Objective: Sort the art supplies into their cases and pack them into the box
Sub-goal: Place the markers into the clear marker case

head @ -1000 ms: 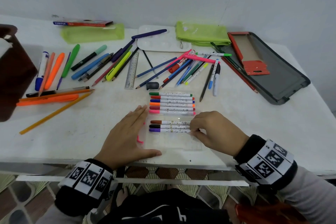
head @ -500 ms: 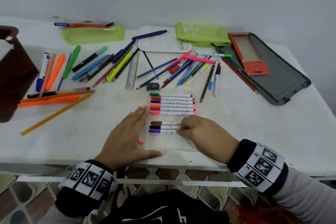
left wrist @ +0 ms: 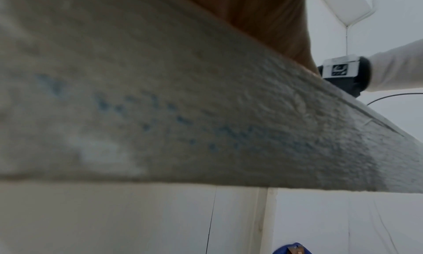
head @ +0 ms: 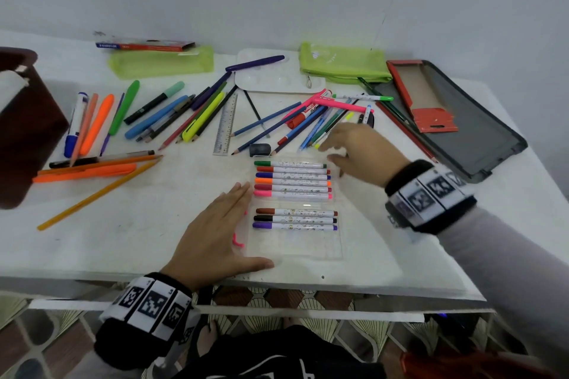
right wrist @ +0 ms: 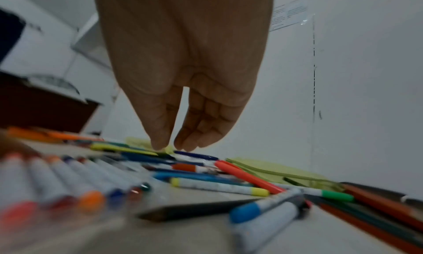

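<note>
9 markers [head: 292, 191] lie in the clear case [head: 295, 243]; most supplies remain loose on the desk [head: 123, 224] (nothing boxed). Left hand [head: 215, 231] rests flat; right hand [head: 360, 151] reaches empty, fingers relaxed.

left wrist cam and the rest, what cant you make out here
- Left wrist view: the table edge fills the frame; the left hand shows only as a palm, no fingers or case.
- Head view: the right hand is motion-blurred and covers the pens beneath it.
- Right wrist view: the near markers are blurred.
- Head view: the brown box is cut off by the left edge.
</note>
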